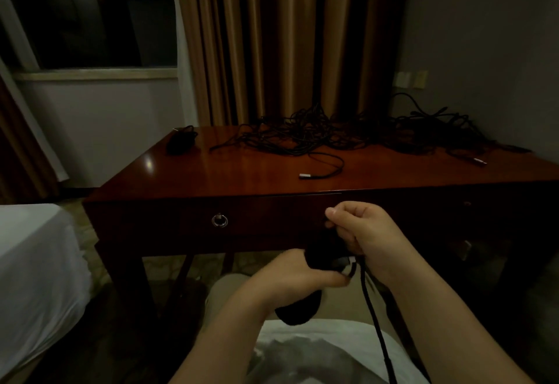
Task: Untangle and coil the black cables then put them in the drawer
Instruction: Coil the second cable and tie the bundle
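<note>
A: What's nearest the camera?

B: The left hand [298, 274], fingers curled round a thick, matte bundle of coiled black cable [317, 265] held in front of the desk. Just above it the right hand [358, 230] pinches a strand of the same cable between thumb and bent fingers. A braided-looking loose end [373, 317] hangs from the hands down past the lap.

A: And behind the hands?

B: A glossy, dark reddish wooden desk [242, 174]. Its drawer [260, 221] is closed, with a small round metal ring pull [219, 220].

A: On the top?

B: A loose tangle of thin black cables [317, 132] sprawls along the back edge, one strand curling forward to a silvery plug [303, 176]. A smaller coiled bundle [180, 138] lies apart at the left rear corner.

A: Farthest back?

B: Tan pleated curtains [272, 35] and a dark window [90, 14].
</note>
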Motion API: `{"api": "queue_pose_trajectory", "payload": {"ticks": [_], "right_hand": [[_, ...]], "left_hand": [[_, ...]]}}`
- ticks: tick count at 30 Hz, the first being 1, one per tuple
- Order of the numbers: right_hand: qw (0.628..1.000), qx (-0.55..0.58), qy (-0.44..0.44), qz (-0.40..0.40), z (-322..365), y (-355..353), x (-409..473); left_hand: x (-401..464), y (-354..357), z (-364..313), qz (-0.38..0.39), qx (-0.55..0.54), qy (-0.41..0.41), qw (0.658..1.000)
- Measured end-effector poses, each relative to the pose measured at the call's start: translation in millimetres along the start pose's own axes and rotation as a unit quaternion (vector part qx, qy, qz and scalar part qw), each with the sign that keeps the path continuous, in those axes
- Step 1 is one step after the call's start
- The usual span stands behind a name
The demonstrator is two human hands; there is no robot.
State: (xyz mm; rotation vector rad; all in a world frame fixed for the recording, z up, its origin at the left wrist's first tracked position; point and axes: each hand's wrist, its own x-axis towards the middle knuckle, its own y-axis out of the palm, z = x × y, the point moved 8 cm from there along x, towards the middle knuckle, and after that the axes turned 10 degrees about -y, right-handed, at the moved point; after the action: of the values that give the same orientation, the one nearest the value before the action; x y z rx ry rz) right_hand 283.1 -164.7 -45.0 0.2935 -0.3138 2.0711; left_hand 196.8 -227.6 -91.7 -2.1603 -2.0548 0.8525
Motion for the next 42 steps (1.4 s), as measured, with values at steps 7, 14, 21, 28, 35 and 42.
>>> {"api": "queue_pose_trajectory", "payload": {"ticks": [7, 14, 21, 28, 35, 42], "right_hand": [[0.997, 0.016, -0.026, -0.074, -34, -11, -3], [0.999, -0.046, -0.002, 0.016, -47, 29, -10], [0.976, 0.079, 0.153, 0.132, -58, 38, -21], [0.961, 0.083, 0.185, 0.189, -59, 37, -29], [0.981, -0.09, 0.123, 0.122, -57, 13, -15], [0.967, -0.243, -0.032, 0.069, -5, 15, -6]], "left_hand": [[-5, -23, 0, -0.07, -0.237, 0.047, 0.968], [-2, -22, -10, 0.009, -0.417, 0.123, 0.901], [2, -40, 3, -0.081, -0.409, 0.084, 0.905], [1, -42, 4, -0.094, -0.436, 0.04, 0.894], [4, -53, 15, -0.167, -0.348, 0.028, 0.922], [5, -48, 23, -0.196, -0.303, -0.021, 0.932]]}}
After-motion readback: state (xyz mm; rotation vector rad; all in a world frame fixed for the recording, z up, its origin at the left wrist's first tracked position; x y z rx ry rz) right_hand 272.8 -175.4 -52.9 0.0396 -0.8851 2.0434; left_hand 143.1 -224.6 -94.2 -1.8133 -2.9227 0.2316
